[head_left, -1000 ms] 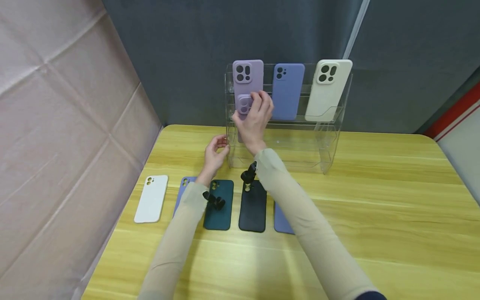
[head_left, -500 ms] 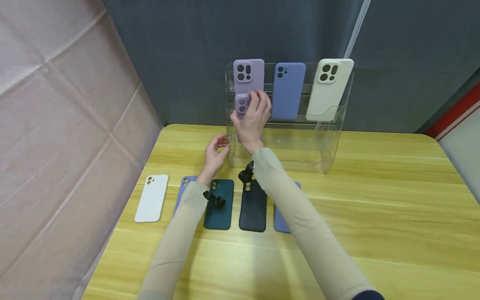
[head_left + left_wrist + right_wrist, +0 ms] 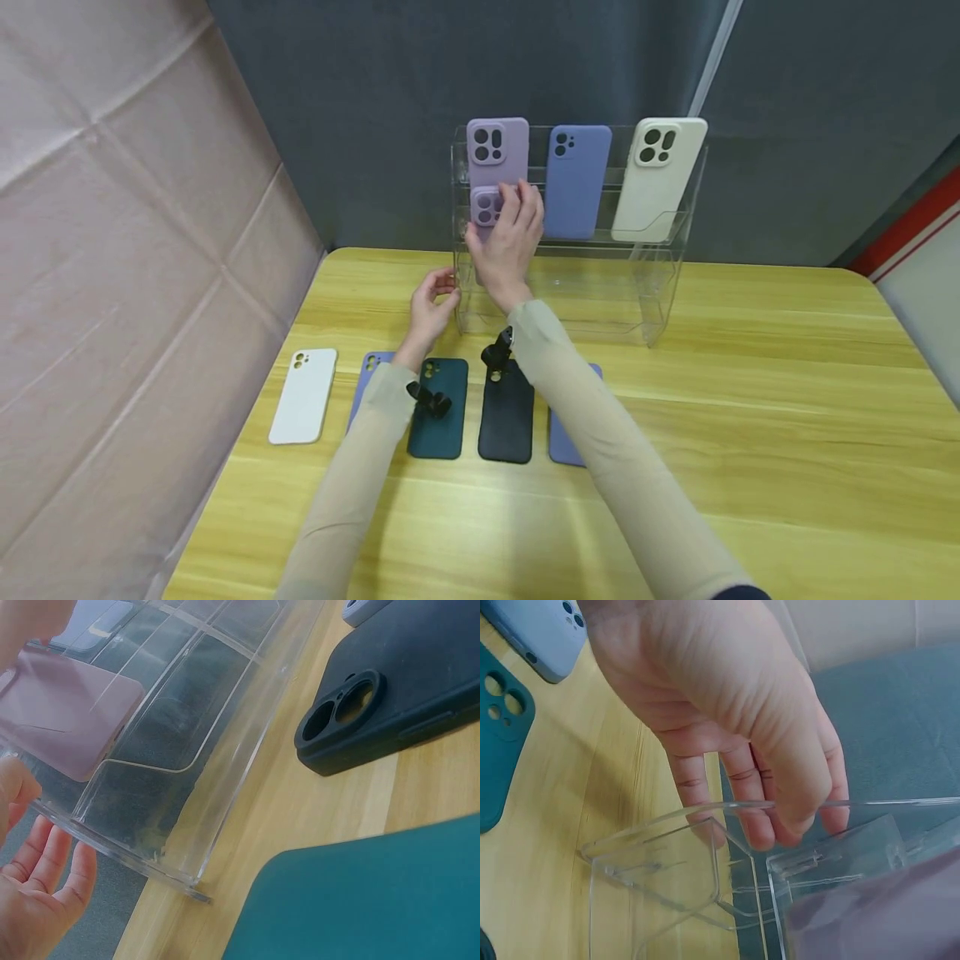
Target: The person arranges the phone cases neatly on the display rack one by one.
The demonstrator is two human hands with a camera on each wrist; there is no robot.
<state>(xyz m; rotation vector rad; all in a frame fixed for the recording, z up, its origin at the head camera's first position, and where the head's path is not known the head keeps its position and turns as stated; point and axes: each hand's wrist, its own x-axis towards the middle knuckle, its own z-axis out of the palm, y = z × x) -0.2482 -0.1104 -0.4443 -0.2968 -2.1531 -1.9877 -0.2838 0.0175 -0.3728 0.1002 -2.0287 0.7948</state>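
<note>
In the head view my right hand [image 3: 510,246] grips a lilac phone case [image 3: 486,207], thumb at its left side and fingers at its right. That case stands in a lower tier at the left of the clear display stand [image 3: 585,308], in front of another lilac phone case [image 3: 504,162]. My left hand [image 3: 431,312] holds the stand's left side panel. In the left wrist view, this left hand [image 3: 41,900] has its fingers and thumb at the panel's edge. The right wrist view also shows the left hand [image 3: 735,697], fingertips seen through the clear panel.
A blue-purple case [image 3: 577,183] and a cream case [image 3: 656,183] stand in the top tier. On the wooden table [image 3: 787,417] lie a white case [image 3: 303,397], a teal case [image 3: 438,433], a black case [image 3: 506,425] and two blue-purple ones, partly hidden by the arms.
My right hand and the lilac case have shifted only slightly within the stand. The left hand stays at the side panel.
</note>
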